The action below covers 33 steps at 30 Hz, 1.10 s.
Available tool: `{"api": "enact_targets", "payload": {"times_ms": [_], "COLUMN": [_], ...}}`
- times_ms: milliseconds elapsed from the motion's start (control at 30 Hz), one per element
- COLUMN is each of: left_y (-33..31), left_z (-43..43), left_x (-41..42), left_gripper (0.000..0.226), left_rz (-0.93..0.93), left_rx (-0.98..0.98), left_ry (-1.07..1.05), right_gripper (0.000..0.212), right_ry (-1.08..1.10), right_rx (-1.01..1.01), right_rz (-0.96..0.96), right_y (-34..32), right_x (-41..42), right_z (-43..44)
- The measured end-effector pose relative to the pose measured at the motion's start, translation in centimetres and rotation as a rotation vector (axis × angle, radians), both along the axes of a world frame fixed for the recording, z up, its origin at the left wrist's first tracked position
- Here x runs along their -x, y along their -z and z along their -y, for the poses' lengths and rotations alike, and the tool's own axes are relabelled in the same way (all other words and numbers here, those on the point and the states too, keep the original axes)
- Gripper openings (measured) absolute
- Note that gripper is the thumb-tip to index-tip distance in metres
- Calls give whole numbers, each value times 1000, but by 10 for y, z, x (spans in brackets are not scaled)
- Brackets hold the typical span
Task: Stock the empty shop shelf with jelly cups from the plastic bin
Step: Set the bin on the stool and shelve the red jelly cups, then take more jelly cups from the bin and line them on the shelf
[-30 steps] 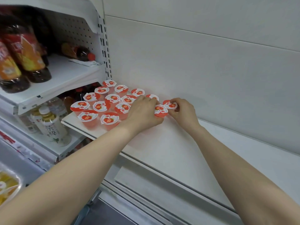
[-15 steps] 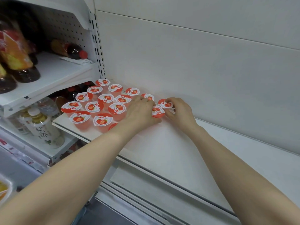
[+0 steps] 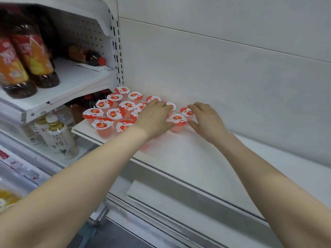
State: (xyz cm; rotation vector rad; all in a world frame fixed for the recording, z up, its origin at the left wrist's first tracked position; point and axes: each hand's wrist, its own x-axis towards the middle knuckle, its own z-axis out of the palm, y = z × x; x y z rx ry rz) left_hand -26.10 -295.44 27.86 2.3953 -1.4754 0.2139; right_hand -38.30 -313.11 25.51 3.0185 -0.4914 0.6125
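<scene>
Although a good cluster of jelly cups [image 3: 114, 113] already stands on the shelf [image 3: 223, 158], left of and under the left hand [image 3: 154, 119], the long white board running away beyond the right hand [image 3: 206, 120] is bare, so I'd judge the stocking well short of half done. The plastic bin is nowhere I can see. The left hand lies palm down, fingers loosely spread over several lids [image 3: 102, 124], thumb against the front cup [image 3: 178, 120] between the two hands; it grips nothing I can make out. The right hand is relaxed and open too, fingertips touching the rear cup [image 3: 186, 111]. These cups are small, tapered, translucent pinkish plastic, sealed with thin red-and-white strawberry-printed film. The shelf looks smooth, hard and painted, so they'd slide easily.
</scene>
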Motion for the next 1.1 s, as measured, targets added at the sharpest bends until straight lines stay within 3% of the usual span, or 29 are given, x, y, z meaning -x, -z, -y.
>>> {"api": "enact_targets", "payload": {"times_ms": [267,567,800,1100], "left_y": [-17,2,69,198], "left_z": [-98,-283,-448,-614], "left_x": [-16,-57,-95,-105], "left_gripper": [54,50,43,37], "left_rz": [123,157,97,-215], "left_rx": [35,127,104,-26], "left_ry": [3,-33,-199,-515], "right_gripper": [46,44,44,43], "right_ry": [-33,-181,-334,-684], "right_rx": [168,221,110,-68], "right_rz": [49,138,111,-133], "right_y": [-23,-12,55,160], "right_x": [2,-33,-73,-134], "right_z": [-82,-244,-388,-514]}}
